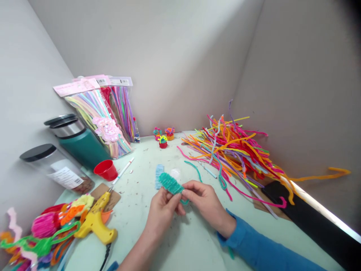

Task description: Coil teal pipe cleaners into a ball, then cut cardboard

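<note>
My left hand [162, 210] and my right hand [204, 203] meet over the pale green table [180, 241]. Both pinch a teal pipe cleaner wound into a flat coil [170, 183], held tilted just above the table. A teal tail end hangs under my right fingers. Behind the coil lies a light blue coiled piece [158, 174] and a small white round thing [175, 173]. A loose teal pipe cleaner [194, 168] lies to the right of them.
A big heap of loose coloured pipe cleaners [237, 150] fills the right. Packs of pipe cleaners [98, 113], a green flask [79, 143], a clear jar [56, 167] and a red cup [106, 170] stand left. A yellow glue gun [96, 222] and tangled pieces [42, 233] lie near left. Three small figures [163, 136] stand at the back.
</note>
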Tool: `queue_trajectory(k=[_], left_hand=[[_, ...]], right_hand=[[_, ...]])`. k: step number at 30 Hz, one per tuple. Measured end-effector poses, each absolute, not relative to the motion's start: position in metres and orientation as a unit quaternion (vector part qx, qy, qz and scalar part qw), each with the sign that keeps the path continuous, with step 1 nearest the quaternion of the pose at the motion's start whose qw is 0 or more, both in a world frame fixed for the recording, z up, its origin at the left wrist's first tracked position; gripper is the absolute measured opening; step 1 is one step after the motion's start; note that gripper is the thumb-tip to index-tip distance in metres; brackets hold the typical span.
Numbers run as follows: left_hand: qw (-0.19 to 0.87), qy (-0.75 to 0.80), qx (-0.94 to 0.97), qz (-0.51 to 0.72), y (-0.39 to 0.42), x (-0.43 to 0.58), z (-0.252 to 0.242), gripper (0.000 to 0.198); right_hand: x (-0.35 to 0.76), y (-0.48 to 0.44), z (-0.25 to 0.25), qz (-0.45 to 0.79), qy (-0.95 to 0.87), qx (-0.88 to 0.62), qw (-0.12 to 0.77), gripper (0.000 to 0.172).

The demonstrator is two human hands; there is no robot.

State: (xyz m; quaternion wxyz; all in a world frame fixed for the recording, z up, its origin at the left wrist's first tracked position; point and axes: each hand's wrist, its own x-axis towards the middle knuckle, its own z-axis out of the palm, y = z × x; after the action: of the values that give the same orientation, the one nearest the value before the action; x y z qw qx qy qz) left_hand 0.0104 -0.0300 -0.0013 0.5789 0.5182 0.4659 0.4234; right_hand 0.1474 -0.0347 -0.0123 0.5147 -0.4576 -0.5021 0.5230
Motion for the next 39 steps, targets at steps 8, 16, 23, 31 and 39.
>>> queue_trajectory(k=[8, 16, 23, 31, 39], left_hand=[[0.566, 0.517, 0.521, 0.376, -0.0276, 0.0092, -0.0034, 0.018], [0.595, 0.508, 0.490, 0.385, -0.0281, 0.0079, -0.0101, 0.019], [0.601, 0.507, 0.478, 0.391, -0.0274, 0.0078, -0.0084, 0.021], [0.635, 0.486, 0.460, 0.388, -0.0272, 0.0059, -0.0069, 0.023], [0.614, 0.501, 0.484, 0.370, -0.0274, 0.0058, -0.0104, 0.024]], right_hand=[[0.1472, -0.0322, -0.0142, 0.554, -0.464, -0.459, 0.517, 0.012], [0.1471, -0.0319, -0.0112, 0.559, -0.431, -0.469, 0.530, 0.014], [0.1465, -0.0323, -0.0129, 0.539, -0.475, -0.477, 0.507, 0.015], [0.1467, -0.0327, -0.0070, 0.567, -0.473, -0.468, 0.486, 0.018], [0.1478, -0.0335, -0.0088, 0.578, -0.469, -0.459, 0.485, 0.021]])
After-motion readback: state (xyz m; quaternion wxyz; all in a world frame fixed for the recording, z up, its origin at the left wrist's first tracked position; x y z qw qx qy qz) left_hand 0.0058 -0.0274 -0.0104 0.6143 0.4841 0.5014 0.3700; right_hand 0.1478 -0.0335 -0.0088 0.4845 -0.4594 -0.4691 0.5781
